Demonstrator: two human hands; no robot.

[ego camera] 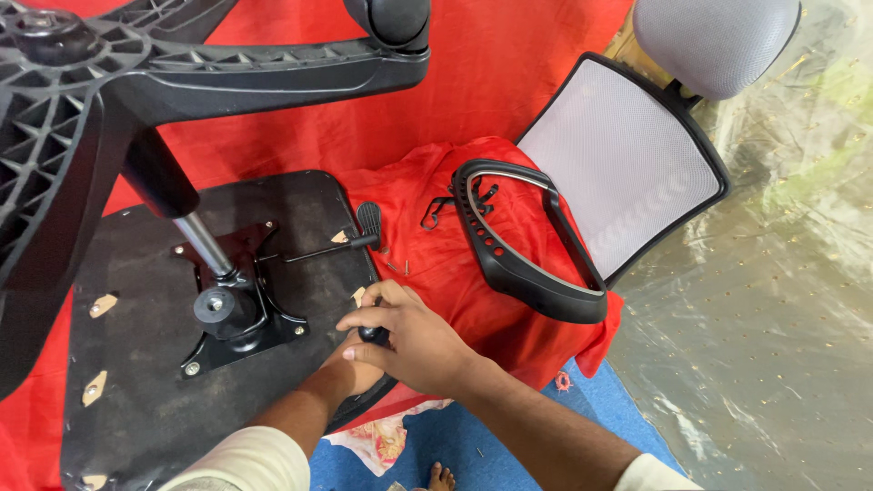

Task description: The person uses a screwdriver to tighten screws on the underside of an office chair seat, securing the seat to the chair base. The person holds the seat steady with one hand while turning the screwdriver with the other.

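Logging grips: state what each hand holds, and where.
Right hand pinches a small dark knob-like part by its top. Left hand lies beneath, its hold hidden.

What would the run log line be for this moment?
right hand: grips small dark knob | left hand: beneath, at seat underside edge | armrest: on red cloth

Workshop floor: disassembled office chair (627, 155)

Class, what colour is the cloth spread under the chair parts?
Red: the cloth shows best in the head view, the only one.
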